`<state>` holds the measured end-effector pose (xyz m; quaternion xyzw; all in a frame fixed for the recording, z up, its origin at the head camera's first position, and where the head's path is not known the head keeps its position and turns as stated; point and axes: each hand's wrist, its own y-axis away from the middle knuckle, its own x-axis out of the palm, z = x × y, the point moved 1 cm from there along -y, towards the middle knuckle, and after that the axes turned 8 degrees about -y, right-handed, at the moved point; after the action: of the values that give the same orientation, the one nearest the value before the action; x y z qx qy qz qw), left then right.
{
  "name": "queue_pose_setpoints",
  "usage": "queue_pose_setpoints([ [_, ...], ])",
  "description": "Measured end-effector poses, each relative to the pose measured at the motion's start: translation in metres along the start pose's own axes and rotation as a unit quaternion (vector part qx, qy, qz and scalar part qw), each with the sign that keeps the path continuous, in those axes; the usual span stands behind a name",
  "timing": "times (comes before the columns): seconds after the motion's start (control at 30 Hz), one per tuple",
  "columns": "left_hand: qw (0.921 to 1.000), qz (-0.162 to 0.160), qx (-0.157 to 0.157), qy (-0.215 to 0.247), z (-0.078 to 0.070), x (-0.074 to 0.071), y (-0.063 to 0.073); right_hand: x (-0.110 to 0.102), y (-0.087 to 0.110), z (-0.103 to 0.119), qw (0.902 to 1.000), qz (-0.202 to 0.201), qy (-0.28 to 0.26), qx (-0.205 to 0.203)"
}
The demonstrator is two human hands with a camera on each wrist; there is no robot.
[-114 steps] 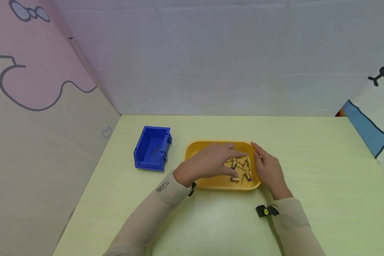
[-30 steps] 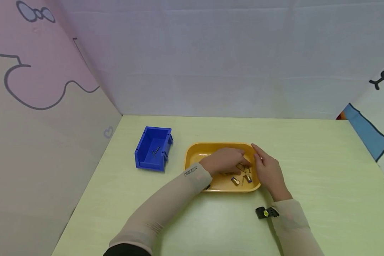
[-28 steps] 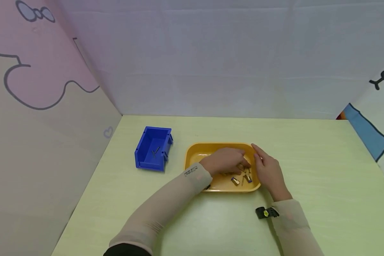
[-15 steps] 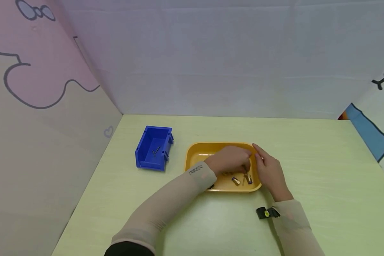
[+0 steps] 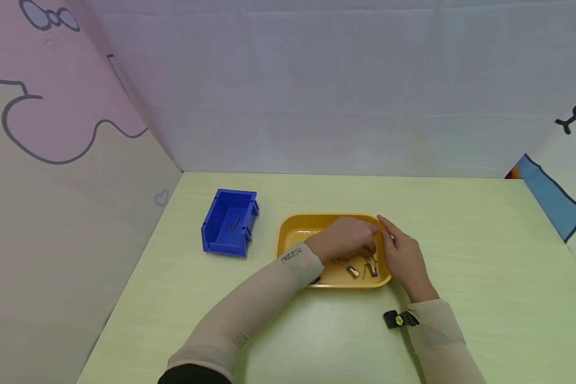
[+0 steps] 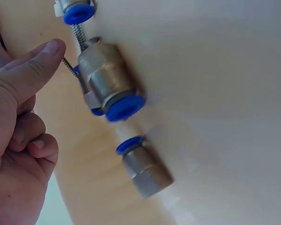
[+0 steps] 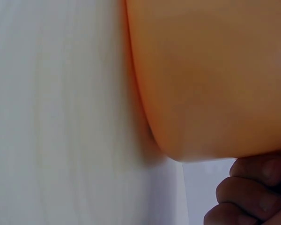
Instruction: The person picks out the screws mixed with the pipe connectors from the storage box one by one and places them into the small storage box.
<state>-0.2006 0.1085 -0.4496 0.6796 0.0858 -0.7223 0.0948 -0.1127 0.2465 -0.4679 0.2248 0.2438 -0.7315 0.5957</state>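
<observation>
My left hand (image 5: 345,236) reaches down into the right half of a yellow tray (image 5: 295,234). In the left wrist view its thumb and forefinger pinch the end of a thin screw (image 6: 69,66), the other fingers curled in. Beside the screw lies a brass push-in fitting (image 6: 107,77) with a blue collar. Another such fitting (image 6: 147,171) lies apart from it, and a further one (image 6: 77,10) is cut off at the top. My right hand (image 5: 407,258) grips the tray's right edge; its curled fingers (image 7: 253,190) show under the tray wall in the right wrist view.
Left of the tray stands a blue bin (image 5: 224,249) with two small screws (image 5: 233,226) in it. A pale green table (image 5: 461,229) carries both containers. Walls rise behind and at the left.
My left hand was spread above the tray earlier. It has since lowered among the parts, shifted slightly right, and closed its fingers on a screw. The right hand stays on the tray edge.
</observation>
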Motion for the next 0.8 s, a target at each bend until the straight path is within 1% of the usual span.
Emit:
queue_pose_setpoints([
  [0.13,0.9997,-0.006,0.012,-0.021,-0.002,-0.004,0.001,0.000,0.000,-0.001,1.0000,-0.003,-0.002,-0.005],
  [0.3,0.9986,-0.024,0.009,-0.046,-0.005,-0.015,0.005,0.000,0.000,-0.001,1.0000,-0.002,0.000,-0.006],
  [0.4,0.9978,-0.044,0.007,-0.050,-0.006,-0.023,0.008,-0.001,-0.001,0.000,1.0000,-0.003,0.002,-0.009],
  [0.5,0.9975,-0.063,0.003,-0.030,-0.005,-0.031,0.015,-0.001,0.000,0.001,0.9999,-0.005,0.005,-0.011],
  [0.6,0.9966,-0.080,-0.004,-0.020,-0.004,-0.040,0.022,-0.001,0.000,0.002,0.9998,-0.010,0.006,-0.013],
  [0.8,0.9901,-0.128,-0.027,-0.050,0.002,-0.054,0.037,0.000,-0.001,0.002,0.9999,-0.007,0.004,-0.008],
])
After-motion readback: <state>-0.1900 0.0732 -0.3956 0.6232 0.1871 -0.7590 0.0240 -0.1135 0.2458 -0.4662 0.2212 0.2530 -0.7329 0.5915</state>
